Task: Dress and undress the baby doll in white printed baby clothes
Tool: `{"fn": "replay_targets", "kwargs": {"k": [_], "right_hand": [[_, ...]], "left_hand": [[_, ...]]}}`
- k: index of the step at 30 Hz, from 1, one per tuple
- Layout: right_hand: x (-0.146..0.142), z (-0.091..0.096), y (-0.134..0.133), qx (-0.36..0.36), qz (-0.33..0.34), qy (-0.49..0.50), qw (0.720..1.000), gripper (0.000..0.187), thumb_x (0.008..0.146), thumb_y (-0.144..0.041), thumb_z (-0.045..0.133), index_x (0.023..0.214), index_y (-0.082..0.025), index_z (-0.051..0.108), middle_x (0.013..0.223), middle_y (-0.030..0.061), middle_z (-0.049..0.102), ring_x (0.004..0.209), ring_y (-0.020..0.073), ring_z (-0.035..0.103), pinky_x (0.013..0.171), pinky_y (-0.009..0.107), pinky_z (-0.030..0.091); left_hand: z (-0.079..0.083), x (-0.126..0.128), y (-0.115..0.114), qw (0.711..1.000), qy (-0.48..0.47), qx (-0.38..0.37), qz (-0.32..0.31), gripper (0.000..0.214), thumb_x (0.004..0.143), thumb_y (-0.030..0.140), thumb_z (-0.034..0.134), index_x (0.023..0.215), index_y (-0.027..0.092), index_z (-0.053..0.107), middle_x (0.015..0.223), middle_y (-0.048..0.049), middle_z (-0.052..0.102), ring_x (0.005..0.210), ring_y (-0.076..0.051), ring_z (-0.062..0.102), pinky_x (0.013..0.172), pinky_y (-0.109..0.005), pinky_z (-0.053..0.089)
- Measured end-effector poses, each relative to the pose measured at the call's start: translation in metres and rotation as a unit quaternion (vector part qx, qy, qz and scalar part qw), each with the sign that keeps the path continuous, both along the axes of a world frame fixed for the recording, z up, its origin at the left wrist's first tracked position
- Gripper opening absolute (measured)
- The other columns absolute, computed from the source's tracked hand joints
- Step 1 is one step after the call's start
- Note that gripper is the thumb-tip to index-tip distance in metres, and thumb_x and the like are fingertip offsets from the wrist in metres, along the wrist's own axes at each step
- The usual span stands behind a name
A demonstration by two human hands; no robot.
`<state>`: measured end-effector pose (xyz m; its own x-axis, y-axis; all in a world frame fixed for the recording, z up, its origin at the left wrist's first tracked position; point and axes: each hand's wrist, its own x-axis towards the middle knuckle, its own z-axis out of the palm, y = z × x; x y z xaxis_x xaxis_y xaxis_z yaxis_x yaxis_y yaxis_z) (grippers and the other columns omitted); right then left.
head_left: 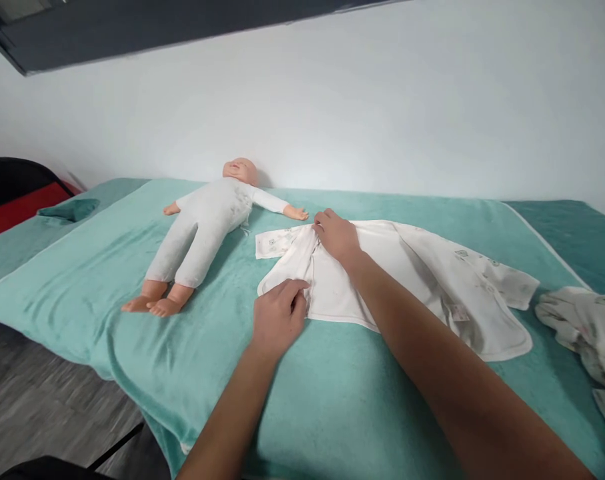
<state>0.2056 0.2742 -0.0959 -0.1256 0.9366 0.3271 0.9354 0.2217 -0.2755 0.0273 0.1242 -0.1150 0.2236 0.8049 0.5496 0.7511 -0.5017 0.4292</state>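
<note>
A white long-sleeved cloth baby jacket with small printed motifs on its sleeves [412, 263] lies spread from the centre to the right of the frame, its inner side partly showing and a small label near its lower right part. Both hands are on its left part. The right hand [336, 233], just right of centre, rests at the upper edge with its fingers bent over gathered fabric. The left hand [279, 317], lower and nearer the middle of the frame, has its fingers curled and thumb close to the forefinger at the fabric's edge — whether either hand actually pinches the cloth, I cannot tell.

Left of the jacket, a baby doll with a white cloth body and pinkish plastic head, hands and feet [215, 203] lies on its back, head toward the wall; one outstretched hand is near the right hand. A crumpled white patterned cloth [589, 327] sits at the right edge of the frame. All three lie on a teal plush cover [182, 360] — it drapes over the near edge at lower left, above a grey wood-look floor [57, 407]. Behind stands a plain white wall [332, 120].
</note>
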Motion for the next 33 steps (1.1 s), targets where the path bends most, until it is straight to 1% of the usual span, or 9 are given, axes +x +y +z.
{"fn": "replay_targets", "kwargs": {"k": [2,5,9,12,15,18,20,23,33], "right_hand": [[0.001,0.000,0.000,0.003,-0.009,0.007,1.000,0.025,0.101,-0.031,0.041,0.113,-0.024,0.062,0.121,0.0092,0.061,0.079,0.0221,0.061,0.064,0.033,0.039],[0.005,-0.003,-0.002,0.018,0.007,0.078,0.997,0.026,0.099,-0.028,0.043,0.120,-0.021,0.058,0.129,0.0112,0.056,0.079,0.0209,0.062,0.070,0.035,0.045],[0.007,-0.009,-0.012,0.034,0.047,0.179,0.982,0.032,0.095,-0.024,0.050,0.125,-0.015,0.054,0.138,0.0159,0.047,0.091,0.0211,0.065,0.090,0.037,0.050],[0.005,-0.012,-0.030,0.032,0.069,0.163,0.984,0.044,0.092,-0.026,0.054,0.134,-0.012,0.049,0.145,0.0198,0.043,0.116,0.0274,0.060,0.103,0.042,0.046],[0.005,-0.014,-0.054,0.017,0.063,0.097,0.993,0.057,0.097,-0.034,0.048,0.147,-0.007,0.040,0.156,0.0228,0.036,0.139,0.0312,0.045,0.113,0.046,0.038],[0.008,-0.014,-0.077,-0.031,0.062,0.017,0.997,0.062,0.103,-0.044,0.033,0.151,-0.006,0.038,0.160,0.0211,0.036,0.149,0.0297,0.031,0.122,0.049,0.024],[0.012,-0.012,-0.086,-0.068,0.063,-0.022,0.995,0.065,0.104,-0.048,0.025,0.152,-0.007,0.039,0.163,0.0180,0.035,0.153,0.0280,0.026,0.124,0.050,0.017],[0.022,-0.010,-0.090,-0.102,0.049,-0.047,0.992,0.069,0.104,-0.052,0.019,0.155,-0.009,0.035,0.166,0.0150,0.028,0.155,0.0263,0.020,0.125,0.049,0.015],[0.092,-0.005,-0.073,-0.122,-0.076,-0.071,0.987,0.074,0.103,-0.053,0.017,0.157,-0.003,0.030,0.167,0.0172,0.022,0.156,0.0271,0.019,0.124,0.045,0.019]], "left_hand": [[0.000,-0.001,0.001,1.000,-0.013,0.026,-0.005,0.026,0.092,0.014,0.047,0.102,0.020,0.069,0.090,-0.0033,0.074,0.084,-0.018,0.067,0.076,-0.030,0.050],[0.000,-0.001,0.004,0.999,-0.005,0.043,-0.008,0.030,0.096,0.019,0.046,0.119,0.021,0.066,0.120,-0.0072,0.072,0.115,-0.021,0.065,0.098,-0.037,0.051],[-0.001,0.001,0.007,0.997,0.070,-0.008,-0.014,0.043,0.102,0.029,0.041,0.142,0.018,0.052,0.148,-0.0101,0.058,0.141,-0.023,0.050,0.117,-0.043,0.041],[-0.003,0.002,0.007,0.990,0.129,-0.046,-0.014,0.048,0.104,0.036,0.036,0.147,0.017,0.047,0.154,-0.0107,0.050,0.145,-0.025,0.045,0.121,-0.049,0.035],[-0.001,0.002,0.004,0.987,0.151,-0.058,-0.020,0.050,0.104,0.038,0.035,0.149,0.019,0.045,0.158,-0.0099,0.044,0.148,-0.026,0.040,0.123,-0.054,0.030],[0.003,0.000,-0.003,0.989,0.131,-0.054,-0.048,0.043,0.103,0.040,0.040,0.139,0.023,0.055,0.159,-0.0082,0.043,0.149,-0.027,0.039,0.122,-0.055,0.030],[0.006,-0.002,-0.009,0.989,0.103,-0.049,-0.089,0.031,0.102,0.040,0.044,0.118,0.023,0.066,0.155,-0.0062,0.050,0.145,-0.025,0.043,0.120,-0.051,0.034],[0.008,-0.004,-0.017,0.988,0.076,-0.043,-0.123,0.025,0.101,0.037,0.047,0.093,0.023,0.066,0.143,-0.0041,0.061,0.137,-0.022,0.050,0.114,-0.046,0.041],[0.006,-0.003,-0.018,0.993,0.077,-0.034,-0.087,0.031,0.101,0.038,0.047,0.082,0.022,0.065,0.136,-0.0028,0.065,0.129,-0.024,0.054,0.107,-0.047,0.045]]}}
